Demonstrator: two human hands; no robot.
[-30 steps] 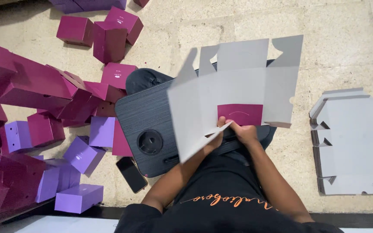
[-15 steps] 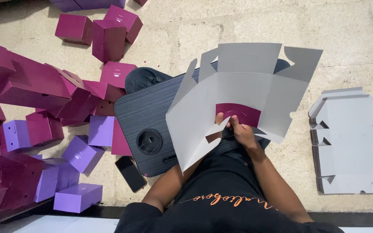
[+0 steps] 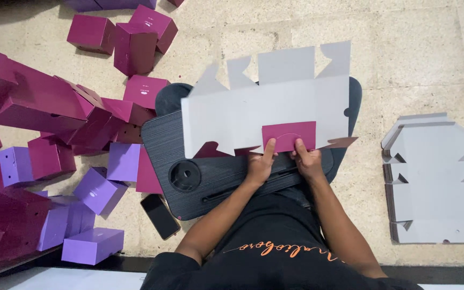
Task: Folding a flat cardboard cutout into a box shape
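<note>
Now both hands are working on a flat grey carton blank [image 3: 267, 110] that is lying spread across a dark ribbed lap desk [image 3: 216, 172], grey side facing up. At its near edge a magenta flap [image 3: 288, 135] is folded over onto the grey face, showing the coloured outer side with a curved cut line.

Left hand [image 3: 259, 164] is sitting at 6 o'clock from the flap's left corner, its index finger stretched out and pressing the flap's lower edge, the other fingers curled loosely under; it is pressing rather than gripping. Right hand [image 3: 307, 160] is sitting just beside it, at 6 o'clock from the flap's right half, fingertips bent and pinching or pressing that same edge; whether the thumb is under the card I cannot tell.

Toward 3 o'clock from the hands, well apart, a stack of grey blanks [image 3: 439, 180] is lying on the pale stone floor [image 3: 414, 48]. Toward 9 o'clock a heap of folded magenta boxes [image 3: 55, 107] is piling up, with lilac boxes [image 3: 89, 244] nearer the person at 8 o'clock. A black phone [image 3: 160, 216] is lying on the floor just beside the desk's near left corner. A round recess [image 3: 184, 175] is showing in the desk at 9 o'clock from the left hand.
</note>
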